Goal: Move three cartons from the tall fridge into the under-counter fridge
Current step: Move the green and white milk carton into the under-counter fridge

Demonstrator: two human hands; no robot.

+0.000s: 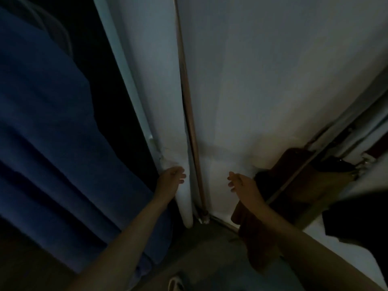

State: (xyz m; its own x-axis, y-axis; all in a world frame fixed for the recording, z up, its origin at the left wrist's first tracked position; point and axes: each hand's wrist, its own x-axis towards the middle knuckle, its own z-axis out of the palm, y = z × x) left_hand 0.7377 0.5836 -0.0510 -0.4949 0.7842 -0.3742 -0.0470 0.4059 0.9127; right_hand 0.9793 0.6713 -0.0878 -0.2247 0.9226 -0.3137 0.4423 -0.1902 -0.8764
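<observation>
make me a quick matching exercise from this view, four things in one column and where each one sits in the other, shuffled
Things:
1. left hand
2. right hand
3. blue cloth
4. brown cloth

Places:
A. hangs along the far left of the view
B. fingers curled at the edge of the white door, left of the dark vertical seam
C. hangs just right of the right hand
D. open in front of the white panel, right of the seam, holding nothing

Pairs: 1-B, 2-D, 3-A, 4-C
</observation>
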